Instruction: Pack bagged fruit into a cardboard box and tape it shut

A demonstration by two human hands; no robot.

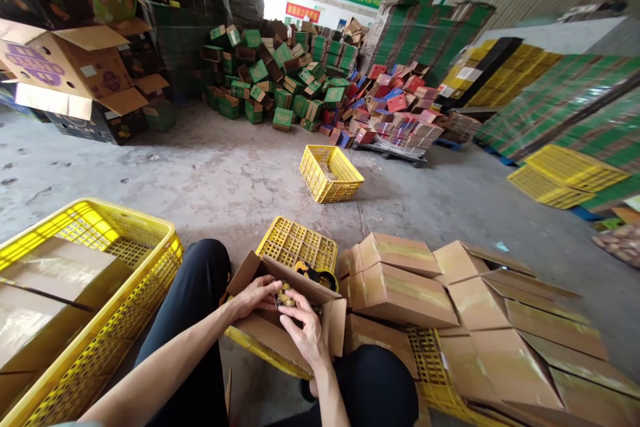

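Observation:
Over an open cardboard box [335, 327] between my knees, both hands hold a small clear pack [284, 295] with yellowish and dark contents I cannot identify. My left hand [256, 296] grips its left side, fingers closed on the edge. From the right, my right hand [305, 328] has its fingers bent around the near side. The box has raised flaps and rests on an upturned yellow crate [300, 243]. Just beyond its far flap lies a yellow and black tape dispenser [317, 275]. The inside of the box is mostly hidden by my hands.
A large yellow crate [173, 247] with taped cartons stands at my left. Closed cartons [400, 287] and flattened-looking ones [505, 333] are stacked at my right. Ahead, another yellow crate [333, 177] sits on the floor before a heap of green boxes [283, 117].

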